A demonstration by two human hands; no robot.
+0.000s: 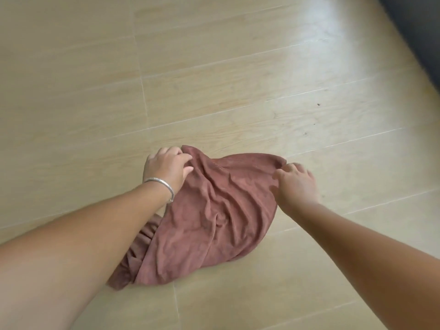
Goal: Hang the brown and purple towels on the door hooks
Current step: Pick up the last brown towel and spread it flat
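Note:
A reddish-brown towel [207, 215] hangs rumpled between my two hands above the pale floor. My left hand [166, 166], with a silver bangle on its wrist, pinches the towel's upper left corner. My right hand [295, 182] grips the upper right edge with curled fingers. The lower part of the towel sags down behind my left forearm. No purple towel, door or hooks are in view.
Light wood-look floor tiles [214, 67] fill the view. A dark grey surface [419, 27] cuts across the top right corner. Bright light reflects off the floor at the upper right.

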